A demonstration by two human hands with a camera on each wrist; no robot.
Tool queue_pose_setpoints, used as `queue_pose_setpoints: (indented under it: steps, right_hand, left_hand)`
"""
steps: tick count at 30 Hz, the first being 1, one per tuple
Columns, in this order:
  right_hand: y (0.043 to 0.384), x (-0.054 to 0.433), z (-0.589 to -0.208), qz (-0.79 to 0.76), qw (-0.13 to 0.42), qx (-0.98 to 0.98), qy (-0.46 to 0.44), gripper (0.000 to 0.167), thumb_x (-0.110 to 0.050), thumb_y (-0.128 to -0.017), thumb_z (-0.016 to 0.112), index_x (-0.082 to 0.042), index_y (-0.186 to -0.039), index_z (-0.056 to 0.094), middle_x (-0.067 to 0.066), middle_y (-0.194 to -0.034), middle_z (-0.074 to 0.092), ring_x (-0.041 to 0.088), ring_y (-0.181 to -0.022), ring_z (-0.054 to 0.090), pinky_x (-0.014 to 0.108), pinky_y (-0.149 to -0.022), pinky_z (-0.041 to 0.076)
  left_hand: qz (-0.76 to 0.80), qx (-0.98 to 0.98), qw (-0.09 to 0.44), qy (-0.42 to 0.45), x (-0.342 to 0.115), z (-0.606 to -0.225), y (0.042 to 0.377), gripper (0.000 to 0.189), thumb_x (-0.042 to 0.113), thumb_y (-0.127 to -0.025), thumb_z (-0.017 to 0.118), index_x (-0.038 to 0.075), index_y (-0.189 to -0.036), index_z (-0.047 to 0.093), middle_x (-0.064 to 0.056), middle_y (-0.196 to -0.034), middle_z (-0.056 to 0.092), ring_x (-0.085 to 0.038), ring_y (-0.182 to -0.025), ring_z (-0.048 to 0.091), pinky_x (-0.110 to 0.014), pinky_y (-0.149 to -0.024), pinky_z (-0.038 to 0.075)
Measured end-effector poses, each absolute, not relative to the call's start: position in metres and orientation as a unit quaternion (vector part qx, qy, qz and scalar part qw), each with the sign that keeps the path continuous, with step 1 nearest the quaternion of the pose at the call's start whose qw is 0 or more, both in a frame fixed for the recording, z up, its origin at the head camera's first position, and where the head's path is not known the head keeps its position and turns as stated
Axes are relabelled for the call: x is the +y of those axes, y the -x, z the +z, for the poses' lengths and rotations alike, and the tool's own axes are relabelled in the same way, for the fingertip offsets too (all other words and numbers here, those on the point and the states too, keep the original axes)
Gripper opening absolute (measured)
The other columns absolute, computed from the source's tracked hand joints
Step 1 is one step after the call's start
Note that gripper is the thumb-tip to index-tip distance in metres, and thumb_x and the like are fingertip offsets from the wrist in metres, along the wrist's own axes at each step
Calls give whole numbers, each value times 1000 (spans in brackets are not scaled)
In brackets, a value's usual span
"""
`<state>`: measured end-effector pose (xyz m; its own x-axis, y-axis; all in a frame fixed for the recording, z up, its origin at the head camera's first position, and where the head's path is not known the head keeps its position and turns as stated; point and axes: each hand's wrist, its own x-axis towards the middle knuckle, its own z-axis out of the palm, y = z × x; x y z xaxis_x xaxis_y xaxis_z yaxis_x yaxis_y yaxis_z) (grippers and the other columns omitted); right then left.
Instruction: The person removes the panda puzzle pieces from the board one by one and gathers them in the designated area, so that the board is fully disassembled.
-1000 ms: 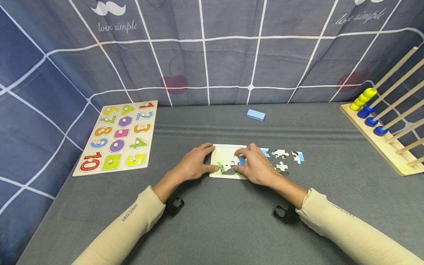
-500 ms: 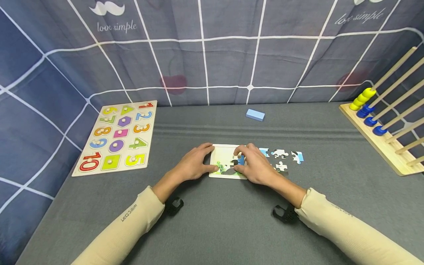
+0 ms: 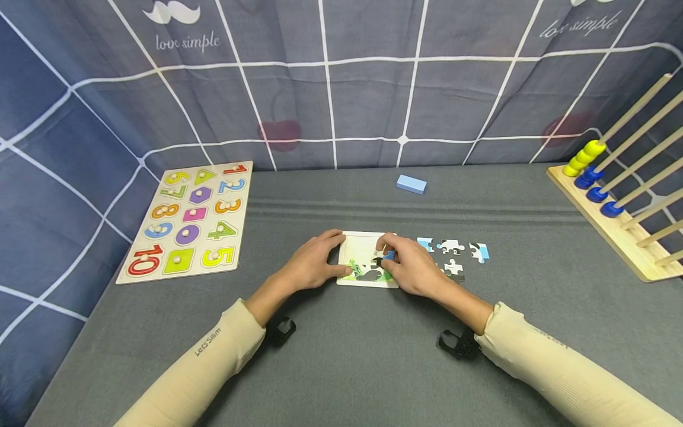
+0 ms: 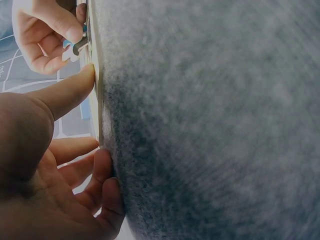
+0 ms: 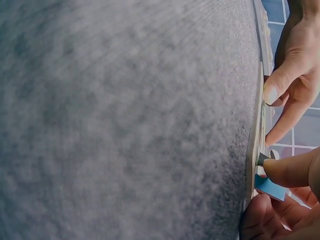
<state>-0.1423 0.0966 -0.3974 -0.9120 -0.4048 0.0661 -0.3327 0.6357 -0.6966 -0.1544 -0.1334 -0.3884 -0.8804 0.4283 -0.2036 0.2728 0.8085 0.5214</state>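
A shallow wooden puzzle tray (image 3: 356,242) lies in the middle of the table, with green plants and dark shapes pictured along its near part. At its left end rests my left hand (image 3: 313,263), thumb on the near left part and forefinger at the far left corner. My right hand (image 3: 413,264) is over the tray's right part and pinches a jigsaw piece (image 3: 390,255) between thumb and fingers. In the right wrist view this piece shows a blue part (image 5: 270,187) and stands tilted at the tray; the fingers hide much of it.
Several loose jigsaw pieces (image 3: 452,247) lie right of the tray, partly behind the right hand. A blue block (image 3: 411,184) sits farther back. A number-and-shape board (image 3: 217,223) is at left, and a wooden bead frame (image 3: 603,222) stands at right. A patterned curtain (image 3: 368,101) hangs behind.
My right thumb has shifted slightly up from the tray's near edge, and the jigsaw piece in that hand has turned a little. My left hand keeps its place.
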Motion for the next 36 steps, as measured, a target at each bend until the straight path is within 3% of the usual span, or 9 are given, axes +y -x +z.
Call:
queue_pose_setpoints:
  steps: [19,36]
  right_hand:
    - [143,99,-399,-422,36,885,195,17,6,-87,66,-7,-99,66,0,-72,58,14,-63,49,34,-62,41]
    - [136,113,-395,-454,30,872,183,18,2,-88,65,-5,-105,68,0,-75,58,15,-63,50,31,-60,41]
  left_hand:
    - [244,938,157,-190,-133,-388,154,72,35,-92,72,4,-149,42,-12,-155,35,-40,-137,37,-55,-106,35]
    - [239,939,155,-194,-133,-388,154,72,35,-92,72,3,-149,42,-14,-155,34,-41,-139,33,-56,-109,30]
